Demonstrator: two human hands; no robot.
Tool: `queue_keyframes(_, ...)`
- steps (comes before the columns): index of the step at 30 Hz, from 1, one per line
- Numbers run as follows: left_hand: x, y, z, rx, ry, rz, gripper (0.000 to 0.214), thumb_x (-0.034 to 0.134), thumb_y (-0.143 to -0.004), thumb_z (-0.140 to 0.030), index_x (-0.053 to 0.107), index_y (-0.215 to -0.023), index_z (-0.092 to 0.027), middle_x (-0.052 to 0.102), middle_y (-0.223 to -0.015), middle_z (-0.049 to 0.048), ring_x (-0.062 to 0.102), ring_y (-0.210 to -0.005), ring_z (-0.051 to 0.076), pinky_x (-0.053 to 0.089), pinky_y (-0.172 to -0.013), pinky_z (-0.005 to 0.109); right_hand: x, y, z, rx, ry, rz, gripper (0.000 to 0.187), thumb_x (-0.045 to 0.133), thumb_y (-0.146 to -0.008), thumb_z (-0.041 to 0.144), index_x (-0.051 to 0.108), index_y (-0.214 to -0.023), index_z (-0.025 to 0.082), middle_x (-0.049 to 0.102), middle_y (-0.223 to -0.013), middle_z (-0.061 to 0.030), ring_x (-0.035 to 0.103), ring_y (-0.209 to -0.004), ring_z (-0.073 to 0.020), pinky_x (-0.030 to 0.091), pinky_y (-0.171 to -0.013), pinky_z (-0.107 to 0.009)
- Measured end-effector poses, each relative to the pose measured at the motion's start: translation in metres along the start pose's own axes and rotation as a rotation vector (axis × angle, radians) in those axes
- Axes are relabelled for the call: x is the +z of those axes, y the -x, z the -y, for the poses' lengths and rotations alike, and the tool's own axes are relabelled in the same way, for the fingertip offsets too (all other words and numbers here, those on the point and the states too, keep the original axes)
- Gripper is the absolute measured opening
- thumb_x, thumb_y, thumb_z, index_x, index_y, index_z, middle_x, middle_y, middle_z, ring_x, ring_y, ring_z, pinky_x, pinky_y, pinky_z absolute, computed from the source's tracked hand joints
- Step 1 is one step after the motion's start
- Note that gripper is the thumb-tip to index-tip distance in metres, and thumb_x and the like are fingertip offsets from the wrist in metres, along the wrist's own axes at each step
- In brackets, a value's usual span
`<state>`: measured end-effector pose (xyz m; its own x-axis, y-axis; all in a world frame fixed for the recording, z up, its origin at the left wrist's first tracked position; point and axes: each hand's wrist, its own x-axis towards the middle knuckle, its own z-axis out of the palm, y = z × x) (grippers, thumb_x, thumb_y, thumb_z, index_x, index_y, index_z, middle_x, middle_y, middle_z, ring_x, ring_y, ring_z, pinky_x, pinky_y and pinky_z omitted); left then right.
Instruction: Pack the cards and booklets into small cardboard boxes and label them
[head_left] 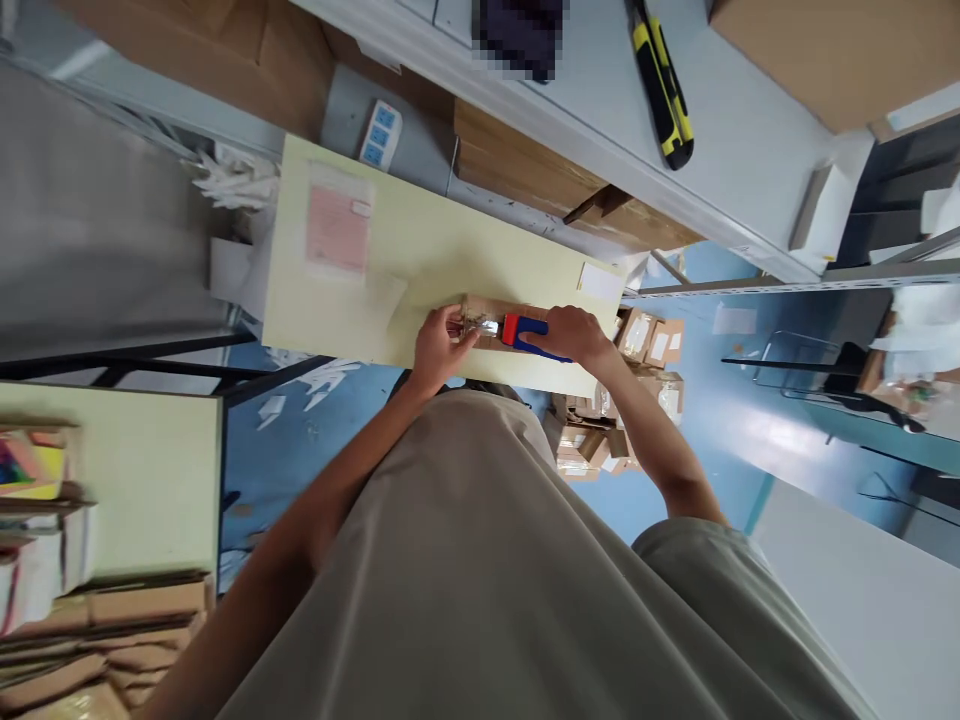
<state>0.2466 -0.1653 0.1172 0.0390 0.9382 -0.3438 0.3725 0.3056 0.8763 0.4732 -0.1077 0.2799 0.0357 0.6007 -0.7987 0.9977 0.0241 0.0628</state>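
Observation:
A small, narrow cardboard box (491,308) lies on the pale yellow table in front of my body. My left hand (442,345) is closed around its left end, the thumb along the near side and the fingers at the far side. My right hand (574,335) grips the blue handle of a tape dispenser (516,328) with a red front part. Its shiny metal end rests over the box, close to my left fingertips. Glare and my fingers hide whether tape runs between them.
On the table (435,240) lie a pink sheet in a clear sleeve (337,230) and a white label (600,280). A raised shelf (592,90) behind holds a yellow-black utility knife (661,90). A power strip (381,135) sits beyond the table; cartons (660,350) stand at right.

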Motion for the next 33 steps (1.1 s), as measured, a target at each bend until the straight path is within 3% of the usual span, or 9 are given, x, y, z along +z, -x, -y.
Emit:
queue_keyframes(4,0.021,0.004,-0.005,-0.082,-0.009,-0.193,0.031,0.079,-0.1,-0.042,0.077,-0.12,-0.019,0.076,-0.117,0.0106,0.075,-0.091,0.02,0.06,-0.096,0.034,0.007,-0.004,-0.007,-0.081,-0.058,-0.024,0.064,0.066,-0.11,0.065,0.073,-0.156,0.021,0.082,-0.139,-0.023,0.076,-0.134,-0.0407,0.06,-0.105,-0.042)
queue_keyframes(9,0.035,0.005,-0.005,-0.107,-0.017,-0.333,0.035,0.074,-0.104,-0.053,0.082,-0.114,-0.021,0.074,-0.112,0.0094,0.072,-0.102,0.023,0.056,-0.097,0.033,0.015,-0.009,-0.017,-0.131,-0.11,-0.032,0.065,0.065,-0.112,0.065,0.074,-0.154,0.017,0.081,-0.139,-0.0246,0.077,-0.133,-0.0409,0.06,-0.106,-0.043)
queue_keyframes(15,0.036,0.012,-0.014,-0.109,-0.114,-0.32,0.043,0.068,-0.109,-0.059,0.086,-0.122,-0.022,0.07,-0.112,0.0136,0.067,-0.118,0.032,0.053,-0.098,0.038,0.019,-0.006,-0.026,-0.207,-0.187,-0.01,0.061,0.065,-0.112,0.064,0.076,-0.15,0.017,0.082,-0.137,-0.0243,0.077,-0.133,-0.0415,0.06,-0.105,-0.043)
queue_keyframes(20,0.04,0.013,-0.023,-0.021,-0.298,-0.333,0.035,0.066,-0.111,-0.05,0.087,-0.118,-0.022,0.067,-0.105,0.0112,0.07,-0.109,0.03,0.052,-0.104,0.039,0.013,0.011,-0.039,-0.269,-0.269,0.022,0.067,0.064,-0.11,0.071,0.081,-0.137,0.012,0.084,-0.127,-0.0266,0.081,-0.121,-0.0398,0.06,-0.095,-0.04)
queue_keyframes(27,0.034,0.002,-0.019,0.003,-0.422,-0.4,0.025,0.068,-0.111,-0.036,0.086,-0.111,-0.019,0.07,-0.102,0.0106,0.071,-0.107,0.029,0.053,-0.104,0.038,0.024,0.044,-0.102,-0.217,-0.259,0.019,0.07,0.059,-0.11,0.076,0.082,-0.12,0.011,0.083,-0.105,-0.0234,0.08,-0.106,-0.0364,0.054,-0.083,-0.037)
queue_keyframes(33,0.033,-0.005,-0.018,0.046,-0.488,-0.385,0.022,0.069,-0.11,-0.032,0.086,-0.109,-0.019,0.072,-0.105,0.0114,0.072,-0.104,0.028,0.055,-0.101,0.038,0.044,0.046,-0.14,-0.22,-0.318,0.057,0.069,0.055,-0.11,0.078,0.081,-0.102,0.014,0.079,-0.091,-0.0169,0.075,-0.087,-0.0297,0.047,-0.073,-0.036)
